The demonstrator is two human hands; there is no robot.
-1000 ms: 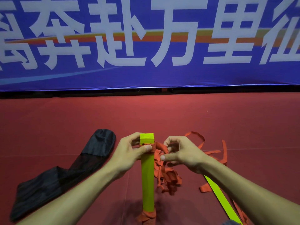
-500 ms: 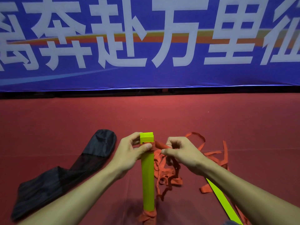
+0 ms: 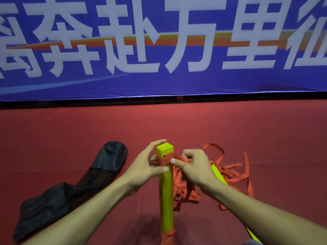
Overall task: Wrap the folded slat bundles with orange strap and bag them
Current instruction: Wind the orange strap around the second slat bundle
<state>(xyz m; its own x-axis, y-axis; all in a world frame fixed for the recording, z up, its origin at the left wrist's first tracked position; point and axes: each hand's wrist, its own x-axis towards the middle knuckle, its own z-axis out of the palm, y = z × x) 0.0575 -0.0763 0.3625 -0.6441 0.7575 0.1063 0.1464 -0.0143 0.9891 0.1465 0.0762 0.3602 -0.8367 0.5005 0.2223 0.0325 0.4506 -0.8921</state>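
Wrapping is under way: the bundle (image 3: pixel 166 191) stands upright on the floor, with strap (image 3: pixel 164 161) wound near its top. The left grip (image 3: pixel 143 167) curls round the bundle. The right grip (image 3: pixel 196 168) pinches the strap beside it. The next move probably calls for keeping tension and tucking the end.

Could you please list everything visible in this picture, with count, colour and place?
slat bundle: one, yellow-green, centre, held upright
orange strap: one, orange, wound round both bundle ends, tangle on floor at right
loose slat: one, yellow-green, floor at right
black bag: one, black, floor at left
floor mat: one, red, underneath everything
banner: one, blue with white characters, behind
left hand: grips bundle top
right hand: pinches strap beside bundle
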